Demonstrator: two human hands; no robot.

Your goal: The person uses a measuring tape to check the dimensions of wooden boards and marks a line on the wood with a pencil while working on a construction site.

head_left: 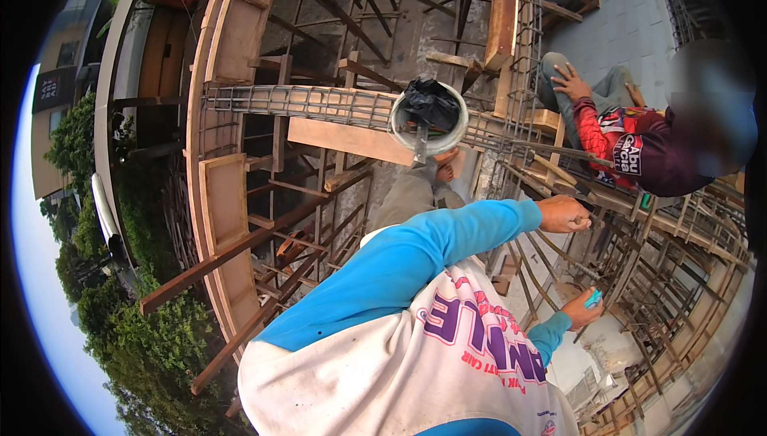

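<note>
A lattice of long brown timber props [232, 259] spreads beneath a worker in a white-and-blue shirt, and its open gaps are the chief hazard: anything let go here could fall through to the ground below. A long grey steel-bar cage [319, 103] runs across the timbers, its ribs apt to catch a sleeve or a toe. A co-worker in a red-and-maroon shirt [663, 156] sits close by on the right, near enough to be bumped by a wide swing of an arm. The round white plastic bucket [456, 141], stuffed with a black plastic bag [431, 101], stands at the cage beside a bare foot [445, 171]; a careless step could tip it. The left hand [563, 214] is curled, its fingers folded in near what seems a wooden-handled, dark-headed tool [559, 174]; whether it pinches anything thin cannot be told. The right hand [582, 311], held lower, is closed around a small turquoise object [593, 299], which could slip away if the fingers loosen. That piece shows at the top of the grip, bright, smooth-looking and compact, its remainder hidden by the fingers and its exact kind unclear.
</note>
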